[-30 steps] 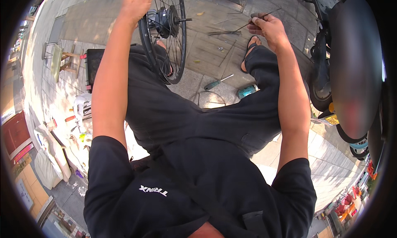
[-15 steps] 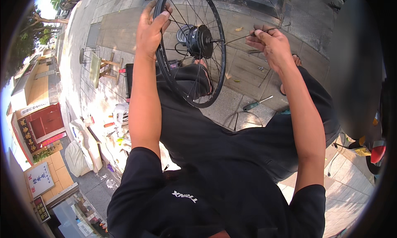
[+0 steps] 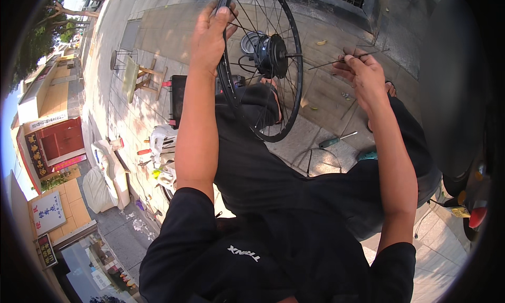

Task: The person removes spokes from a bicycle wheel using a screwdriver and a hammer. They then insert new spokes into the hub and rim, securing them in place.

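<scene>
My left hand (image 3: pixel 209 40) is closed around the upper left side of a black spoked wheel rim (image 3: pixel 298 87), holding the wheel upright and tilted. At the wheel's centre sits a thick black hub (image 3: pixel 272 55), with an axle end sticking out to the right. Right of the wheel, my right hand (image 3: pixel 365 74) pinches a thin dark spoke (image 3: pixel 322 65) between thumb and fingers. The spoke's left tip points at the rim and appears just apart from it. Whether more spokes lie in that hand, I cannot tell.
On the paving lie a green-handled screwdriver (image 3: pixel 330 142) and a looped cable (image 3: pixel 309 161). Small metal bits (image 3: pixel 345 96) are near my right foot. A black case (image 3: pixel 179 95) and wooden stool (image 3: pixel 142 77) stand left. A parked vehicle (image 3: pixel 477 213) borders the right.
The whole view has shifted, so everything sits further right and lower. The spoke in my right hand has drawn slightly away from the rim. My left hand keeps its grip.
</scene>
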Demonstrator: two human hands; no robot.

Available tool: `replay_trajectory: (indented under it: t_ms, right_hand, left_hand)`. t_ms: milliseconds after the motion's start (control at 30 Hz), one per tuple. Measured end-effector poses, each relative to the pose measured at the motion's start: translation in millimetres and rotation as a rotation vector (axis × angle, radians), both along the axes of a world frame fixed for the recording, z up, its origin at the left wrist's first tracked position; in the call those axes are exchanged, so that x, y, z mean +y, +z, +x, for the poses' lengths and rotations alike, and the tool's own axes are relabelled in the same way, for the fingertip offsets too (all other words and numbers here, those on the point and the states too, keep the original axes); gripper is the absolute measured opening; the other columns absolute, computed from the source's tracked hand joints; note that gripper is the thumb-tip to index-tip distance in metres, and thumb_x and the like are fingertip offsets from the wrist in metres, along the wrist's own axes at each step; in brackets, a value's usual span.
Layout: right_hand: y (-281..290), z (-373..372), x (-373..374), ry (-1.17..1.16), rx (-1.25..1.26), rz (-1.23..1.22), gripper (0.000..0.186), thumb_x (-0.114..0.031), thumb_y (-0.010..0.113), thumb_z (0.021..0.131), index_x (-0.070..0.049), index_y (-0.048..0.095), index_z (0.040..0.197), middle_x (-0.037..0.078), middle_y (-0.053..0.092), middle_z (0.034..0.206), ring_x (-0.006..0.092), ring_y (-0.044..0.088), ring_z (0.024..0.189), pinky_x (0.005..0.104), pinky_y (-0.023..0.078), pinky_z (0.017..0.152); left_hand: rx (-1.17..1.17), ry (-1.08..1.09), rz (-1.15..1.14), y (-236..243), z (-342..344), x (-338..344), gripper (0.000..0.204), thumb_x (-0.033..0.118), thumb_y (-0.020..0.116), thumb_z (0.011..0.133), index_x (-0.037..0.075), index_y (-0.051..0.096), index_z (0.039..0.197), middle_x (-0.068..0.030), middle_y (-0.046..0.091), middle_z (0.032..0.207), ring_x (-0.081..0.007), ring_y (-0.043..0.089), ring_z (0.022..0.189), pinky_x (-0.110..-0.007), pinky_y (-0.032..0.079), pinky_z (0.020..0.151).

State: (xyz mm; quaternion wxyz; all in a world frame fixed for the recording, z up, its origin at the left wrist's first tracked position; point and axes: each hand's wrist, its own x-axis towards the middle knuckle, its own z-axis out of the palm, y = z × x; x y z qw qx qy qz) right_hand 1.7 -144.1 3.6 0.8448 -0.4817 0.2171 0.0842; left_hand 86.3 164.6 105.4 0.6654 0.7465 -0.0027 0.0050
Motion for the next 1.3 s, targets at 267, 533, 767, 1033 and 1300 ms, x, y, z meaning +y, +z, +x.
replay_trajectory:
  t_ms: [267, 533, 767, 1033, 1300]
  right_hand:
    - [48, -4, 2, 0.029, -0.24, -0.184, 0.029, -0.006, 0.059, 0.101, 0.009, 0.058, 0.126, 0.013, 0.068, 0.104, 0.022, 0.071, 0.091, 0.0346, 0.061, 0.085]
    - [70, -2, 6, 0.015, -0.352, -0.284, 0.028, -0.009, 0.062, 0.101, 0.007, 0.061, 0.123, 0.012, 0.068, 0.103, 0.0211, 0.071, 0.092, 0.0347, 0.061, 0.082]
    - [30, 20, 21, -0.03, -0.237, -0.222, 0.021, -0.01, 0.062, 0.102, 0.007, 0.061, 0.114, 0.013, 0.068, 0.103, 0.0237, 0.074, 0.093, 0.0357, 0.064, 0.084]
    - [-34, 47, 71, -0.194, -0.06, 0.056, 0.022, -0.01, 0.059, 0.103, 0.009, 0.059, 0.114, 0.015, 0.07, 0.102, 0.0229, 0.073, 0.089, 0.0343, 0.062, 0.082]
    - [-75, 61, 94, -0.35, -0.073, 0.198, 0.021, -0.009, 0.062, 0.102, 0.01, 0.059, 0.112, 0.017, 0.067, 0.105, 0.0265, 0.073, 0.094, 0.0369, 0.063, 0.084]
  left_hand:
    - [-0.067, 0.007, 0.09, 7, -23, -37, 0.069, 0.03, 0.065, 0.103, -0.002, 0.032, 0.155, -0.0195, 0.064, 0.133, -0.0279, 0.061, 0.127, -0.044, 0.05, 0.106]
    - [-0.093, -0.047, 0.117, -8, -21, -33, 0.066, 0.027, 0.065, 0.103, 0.001, 0.035, 0.155, -0.0172, 0.064, 0.134, -0.0264, 0.064, 0.125, -0.042, 0.053, 0.102]
    - [-0.042, -0.05, 0.07, 5, -21, -37, 0.069, 0.027, 0.066, 0.102, -0.005, 0.032, 0.154, -0.0186, 0.064, 0.134, -0.0292, 0.062, 0.129, -0.044, 0.051, 0.106]
    - [-0.029, -0.075, 0.074, 7, -12, -15, 0.071, 0.014, 0.065, 0.101, -0.009, 0.025, 0.155, -0.0246, 0.06, 0.138, -0.0346, 0.059, 0.132, -0.046, 0.05, 0.108]
    - [0.004, -0.065, 0.022, 7, 2, 0, 0.074, 0.002, 0.063, 0.096, -0.008, 0.022, 0.156, -0.0293, 0.053, 0.144, -0.0417, 0.053, 0.138, -0.049, 0.045, 0.113]
